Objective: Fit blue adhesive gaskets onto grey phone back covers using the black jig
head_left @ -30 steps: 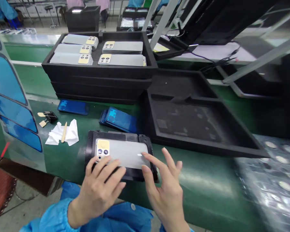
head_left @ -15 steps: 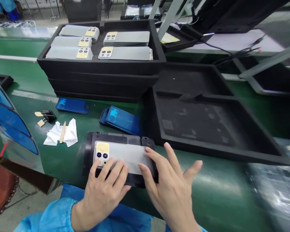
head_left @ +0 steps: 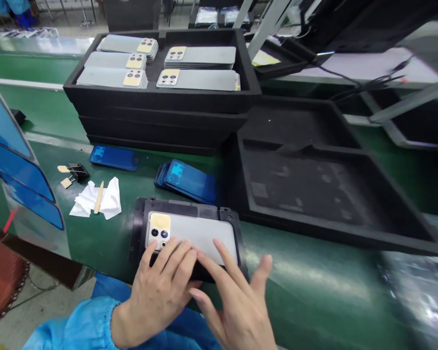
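A silver phone back cover (head_left: 204,232) with a camera cutout area at its left end lies in a black fixture (head_left: 137,231) near the table's front edge. The fingers of my left hand (head_left: 160,287) rest flat on its lower edge, just right of the camera lenses. My right hand (head_left: 237,296) is spread, with its index fingertip by my left fingers at the cover's lower edge and the middle finger over the cover. Neither hand is closed around anything. The hands hide part of the cover's lower edge and the fixture's front.
Behind stand stacked black trays (head_left: 160,104) bearing several silver covers (head_left: 200,80). Blue film-like sheets (head_left: 193,181), a single blue sheet (head_left: 114,158), a binder clip (head_left: 76,172) and a white tissue (head_left: 111,197) with a wooden stick (head_left: 99,197) lie nearby. More black trays (head_left: 336,228) stand right.
My right hand has moved left and toward me along the cover, from its right end to beside my left fingers. My left hand stays on the lower edge. The view has shifted slightly.
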`<state>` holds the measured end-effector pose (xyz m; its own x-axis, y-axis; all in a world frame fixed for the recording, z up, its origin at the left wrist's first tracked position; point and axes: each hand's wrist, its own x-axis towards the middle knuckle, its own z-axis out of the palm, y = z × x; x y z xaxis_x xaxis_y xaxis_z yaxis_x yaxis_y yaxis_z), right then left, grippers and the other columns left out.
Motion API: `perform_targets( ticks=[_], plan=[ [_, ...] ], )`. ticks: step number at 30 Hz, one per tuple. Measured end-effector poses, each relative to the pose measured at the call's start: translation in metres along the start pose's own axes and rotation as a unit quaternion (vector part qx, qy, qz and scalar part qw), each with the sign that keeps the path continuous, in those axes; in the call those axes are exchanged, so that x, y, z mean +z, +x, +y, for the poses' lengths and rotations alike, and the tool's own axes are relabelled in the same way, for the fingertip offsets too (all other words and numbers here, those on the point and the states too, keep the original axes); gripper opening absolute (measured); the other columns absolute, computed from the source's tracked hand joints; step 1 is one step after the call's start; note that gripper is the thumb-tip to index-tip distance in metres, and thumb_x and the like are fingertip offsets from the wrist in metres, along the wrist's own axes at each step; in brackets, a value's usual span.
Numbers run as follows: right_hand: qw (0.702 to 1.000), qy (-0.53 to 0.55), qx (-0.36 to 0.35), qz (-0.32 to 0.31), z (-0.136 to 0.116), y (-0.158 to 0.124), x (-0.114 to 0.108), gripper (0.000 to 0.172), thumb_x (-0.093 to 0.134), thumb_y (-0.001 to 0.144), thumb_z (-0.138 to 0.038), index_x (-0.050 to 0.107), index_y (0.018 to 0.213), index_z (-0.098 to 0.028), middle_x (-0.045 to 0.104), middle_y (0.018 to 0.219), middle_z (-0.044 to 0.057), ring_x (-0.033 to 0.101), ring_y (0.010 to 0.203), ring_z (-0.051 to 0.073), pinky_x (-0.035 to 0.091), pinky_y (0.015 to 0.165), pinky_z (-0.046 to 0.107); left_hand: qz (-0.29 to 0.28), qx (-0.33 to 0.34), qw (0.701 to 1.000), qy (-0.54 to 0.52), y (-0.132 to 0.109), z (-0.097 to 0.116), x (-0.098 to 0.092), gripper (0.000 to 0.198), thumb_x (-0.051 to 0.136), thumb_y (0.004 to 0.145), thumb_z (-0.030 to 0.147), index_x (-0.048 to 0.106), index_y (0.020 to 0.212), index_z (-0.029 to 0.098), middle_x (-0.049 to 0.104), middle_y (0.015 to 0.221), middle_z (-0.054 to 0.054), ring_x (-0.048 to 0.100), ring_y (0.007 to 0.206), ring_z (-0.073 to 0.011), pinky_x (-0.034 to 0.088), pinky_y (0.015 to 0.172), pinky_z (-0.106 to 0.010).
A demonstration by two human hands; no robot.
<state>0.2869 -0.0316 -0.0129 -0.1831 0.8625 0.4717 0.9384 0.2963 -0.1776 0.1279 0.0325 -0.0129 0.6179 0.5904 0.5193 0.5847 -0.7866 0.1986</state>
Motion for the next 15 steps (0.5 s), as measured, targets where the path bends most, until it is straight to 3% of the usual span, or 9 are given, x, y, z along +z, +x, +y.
perform_targets(
  ticks=[6, 9, 12, 15],
  plan=[
    [0.996, 0.081, 0.023, 0.022, -0.018, 0.033, 0.014, 0.045, 0.033, 0.110, -0.044, 0.058, 0.124, -0.009, 0.080, 0.115, 0.012, 0.069, 0.124, 0.032, -0.004, 0.129, 0.052, 0.050, -0.062, 0.995, -0.060, -0.021, -0.003, -0.013, 0.020, 0.052, 0.097, 0.014, 0.057, 0.115, 0.011, 0.075, 0.114, -0.017, 0.058, 0.134, -0.0223, 0.027, 0.123, -0.041],
    [0.994, 0.082, 0.068, 0.017, -0.020, 0.047, 0.019, 0.055, 0.027, 0.109, -0.050, 0.057, 0.129, -0.008, 0.077, 0.123, 0.015, 0.061, 0.133, 0.036, -0.005, 0.127, 0.059, 0.062, -0.081, 0.993, -0.064, -0.031, -0.007, -0.013, 0.032, 0.055, 0.094, 0.009, 0.051, 0.125, 0.010, 0.074, 0.117, -0.017, 0.059, 0.133, -0.0218, 0.029, 0.123, -0.044],
    [0.993, 0.075, 0.094, -0.023, -0.016, 0.058, 0.021, 0.048, 0.030, 0.110, -0.043, 0.055, 0.133, -0.010, 0.073, 0.130, 0.014, 0.053, 0.141, 0.038, -0.008, 0.123, 0.067, 0.056, -0.087, 0.993, -0.048, -0.034, -0.011, -0.012, 0.038, 0.056, 0.095, 0.012, 0.049, 0.132, 0.013, 0.075, 0.117, -0.015, 0.064, 0.128, -0.0224, 0.032, 0.121, -0.045],
    [0.988, 0.086, 0.119, -0.043, -0.010, 0.062, 0.020, 0.037, 0.034, 0.109, -0.035, 0.056, 0.131, -0.014, 0.074, 0.129, 0.011, 0.050, 0.143, 0.038, -0.005, 0.121, 0.073, 0.048, -0.081, 0.995, -0.024, -0.031, -0.013, -0.013, 0.032, 0.057, 0.096, 0.013, 0.055, 0.128, 0.014, 0.076, 0.114, -0.012, 0.068, 0.122, -0.0218, 0.031, 0.121, -0.043]
  ],
)
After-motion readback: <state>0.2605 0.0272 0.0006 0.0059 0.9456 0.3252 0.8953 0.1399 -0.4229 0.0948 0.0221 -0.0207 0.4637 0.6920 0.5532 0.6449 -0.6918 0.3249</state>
